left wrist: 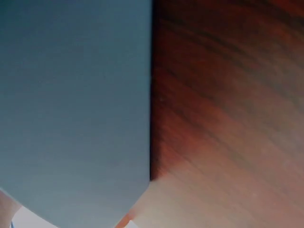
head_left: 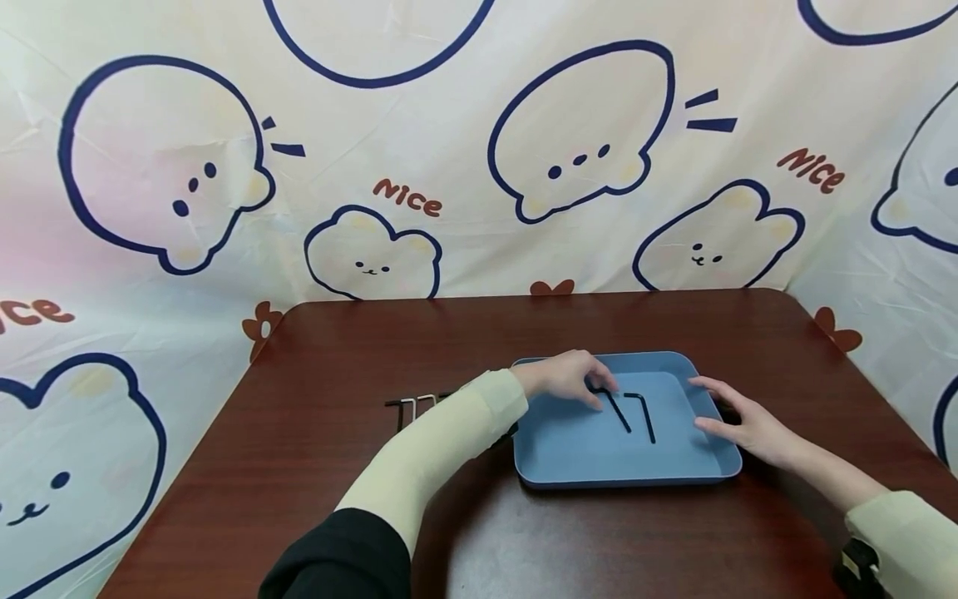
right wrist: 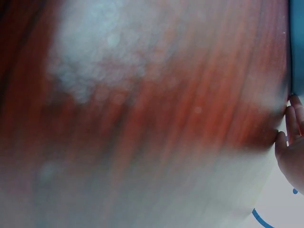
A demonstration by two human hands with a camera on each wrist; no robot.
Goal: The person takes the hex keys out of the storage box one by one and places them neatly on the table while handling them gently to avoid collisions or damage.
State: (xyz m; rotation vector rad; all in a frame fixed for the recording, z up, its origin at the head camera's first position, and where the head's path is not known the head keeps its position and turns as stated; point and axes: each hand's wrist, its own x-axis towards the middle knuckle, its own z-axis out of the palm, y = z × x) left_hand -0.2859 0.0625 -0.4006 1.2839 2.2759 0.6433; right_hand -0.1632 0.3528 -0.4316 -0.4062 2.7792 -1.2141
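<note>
A blue tray [head_left: 584,462] lies on the table with two black L-shaped hex keys inside. My left hand [head_left: 570,376] reaches over the tray's far left part. Its thumb and fingertips are spread around the bent end of the left hex key [head_left: 619,414], with a gap showing between them. Beside it lies the other hex key [head_left: 645,416], apart from the hand. At the tray's right side, my right hand [head_left: 744,423] has its thumb and fingers spread over the rim. The left wrist view is mostly filled by the tray's side [left wrist: 76,109]; the left hand's grip is hidden there.
Left of the tray, several black and silver hex keys [head_left: 413,408] lie in a row, partly hidden behind my left sleeve [head_left: 427,449]. Dark brown wood forms the tabletop [head_left: 247,491]. A cartoon-printed cloth [head_left: 464,150] hangs behind and beside it.
</note>
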